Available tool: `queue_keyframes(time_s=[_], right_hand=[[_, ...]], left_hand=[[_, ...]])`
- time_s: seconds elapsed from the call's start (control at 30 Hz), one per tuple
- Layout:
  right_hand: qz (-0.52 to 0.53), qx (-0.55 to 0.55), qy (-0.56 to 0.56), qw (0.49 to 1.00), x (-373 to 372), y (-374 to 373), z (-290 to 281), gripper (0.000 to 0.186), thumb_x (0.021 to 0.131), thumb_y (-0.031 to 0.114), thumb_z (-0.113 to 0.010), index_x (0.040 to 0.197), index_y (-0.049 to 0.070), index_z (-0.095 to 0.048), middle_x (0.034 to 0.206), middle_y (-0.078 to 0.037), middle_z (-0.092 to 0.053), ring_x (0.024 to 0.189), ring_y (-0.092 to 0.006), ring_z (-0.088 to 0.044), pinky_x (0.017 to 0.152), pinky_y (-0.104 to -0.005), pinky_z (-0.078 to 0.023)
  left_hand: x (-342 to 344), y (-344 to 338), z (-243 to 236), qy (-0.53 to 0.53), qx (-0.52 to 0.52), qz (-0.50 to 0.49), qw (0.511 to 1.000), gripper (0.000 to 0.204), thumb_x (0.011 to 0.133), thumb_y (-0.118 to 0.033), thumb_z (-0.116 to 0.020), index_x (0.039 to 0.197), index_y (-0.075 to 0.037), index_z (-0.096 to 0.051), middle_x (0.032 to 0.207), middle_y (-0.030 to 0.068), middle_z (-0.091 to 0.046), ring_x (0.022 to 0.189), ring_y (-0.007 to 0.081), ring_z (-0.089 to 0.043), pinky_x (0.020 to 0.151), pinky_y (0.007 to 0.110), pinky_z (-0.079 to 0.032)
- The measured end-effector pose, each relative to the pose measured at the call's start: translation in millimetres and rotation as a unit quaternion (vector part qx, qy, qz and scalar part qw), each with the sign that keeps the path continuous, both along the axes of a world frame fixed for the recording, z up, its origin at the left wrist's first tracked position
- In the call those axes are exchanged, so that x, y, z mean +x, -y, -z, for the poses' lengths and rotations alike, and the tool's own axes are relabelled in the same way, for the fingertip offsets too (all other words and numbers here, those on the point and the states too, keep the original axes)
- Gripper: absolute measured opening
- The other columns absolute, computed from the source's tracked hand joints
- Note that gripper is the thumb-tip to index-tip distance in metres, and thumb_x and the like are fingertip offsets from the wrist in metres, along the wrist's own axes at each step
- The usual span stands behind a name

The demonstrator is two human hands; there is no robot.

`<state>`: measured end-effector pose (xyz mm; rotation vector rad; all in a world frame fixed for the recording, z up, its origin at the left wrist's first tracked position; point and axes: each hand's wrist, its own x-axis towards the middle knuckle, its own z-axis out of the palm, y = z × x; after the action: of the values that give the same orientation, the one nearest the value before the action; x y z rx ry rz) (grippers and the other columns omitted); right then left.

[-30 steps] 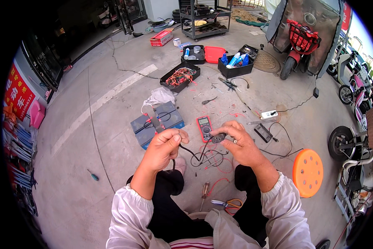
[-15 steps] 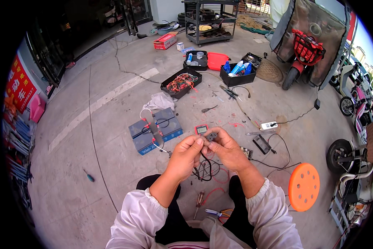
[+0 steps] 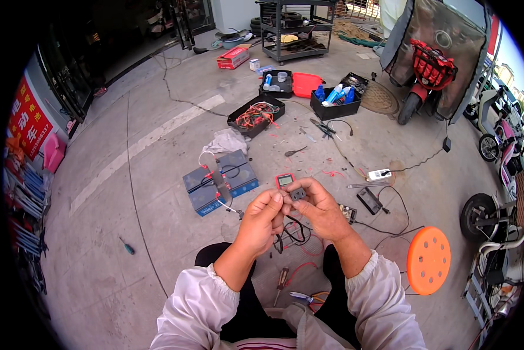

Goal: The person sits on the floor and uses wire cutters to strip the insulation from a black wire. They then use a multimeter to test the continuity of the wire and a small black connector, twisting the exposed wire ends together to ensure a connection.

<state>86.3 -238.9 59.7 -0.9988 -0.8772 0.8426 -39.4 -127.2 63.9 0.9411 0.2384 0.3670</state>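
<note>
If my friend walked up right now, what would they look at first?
Probably the bright orange, round stool with holes in its seat, over on the right. Next, maybe the middle, where a small dark plastic connector sits in the grip of the right hand, with the left hand right beside it. The big red banner at the left edge stands out too.

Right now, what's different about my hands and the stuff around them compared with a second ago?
Your left hand has moved right to meet your right hand at the black connector; whether it grips it is unclear. Together they now hide the lower part of the red multimeter. Your right hand still holds the black connector; the batteries and orange stool stay where they were.
</note>
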Motion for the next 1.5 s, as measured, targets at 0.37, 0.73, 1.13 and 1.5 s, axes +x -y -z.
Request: queue_keyframes(time_s=[0.37,0.73,1.13,1.5], right_hand=[[-0.008,-0.023,0.009,1.000,0,-2,4,0.029,0.091,-0.001,-0.056,0.119,0.003,-0.051,0.114,-0.005,-0.057,0.104,-0.0129,-0.056,0.092,-0.0288,-0.047],[-0.005,-0.047,0.007,0.999,-1,-4,9,0.027,0.091,-0.001,-0.056,0.118,0.003,-0.052,0.111,-0.004,-0.057,0.102,-0.0126,-0.057,0.089,-0.0277,-0.046],[-0.002,-0.043,-0.005,0.999,-2,-2,8,0.028,0.090,-0.002,-0.056,0.118,0.003,-0.053,0.112,-0.004,-0.057,0.104,-0.0126,-0.056,0.091,-0.0287,-0.046],[-0.017,-0.025,0.001,1.000,-1,-1,7,0.029,0.090,-0.003,-0.054,0.118,0.003,-0.052,0.113,-0.005,-0.057,0.106,-0.0135,-0.056,0.092,-0.0290,-0.046]], left_hand=[[-3,-5,2,-0.003,-0.008,-0.008,1.000,0.023,0.103,-0.030,-0.046,0.097,-0.009,-0.056,0.080,-0.0019,-0.051,0.048,0.0019,-0.026,0.043,0.017,-0.024],[-4,-5,2,-0.016,-0.012,-0.017,1.000,0.024,0.103,-0.029,-0.045,0.098,-0.009,-0.056,0.079,-0.0025,-0.050,0.048,0.0015,-0.026,0.043,0.017,-0.024],[-4,-4,3,-0.021,-0.011,-0.017,1.000,0.023,0.103,-0.029,-0.046,0.097,-0.010,-0.057,0.079,-0.0026,-0.050,0.049,0.0013,-0.027,0.043,0.016,-0.025],[-5,-3,1,-0.021,0.000,-0.015,1.000,0.023,0.103,-0.029,-0.046,0.096,-0.010,-0.057,0.079,-0.0023,-0.051,0.048,0.0014,-0.027,0.043,0.017,-0.024]])
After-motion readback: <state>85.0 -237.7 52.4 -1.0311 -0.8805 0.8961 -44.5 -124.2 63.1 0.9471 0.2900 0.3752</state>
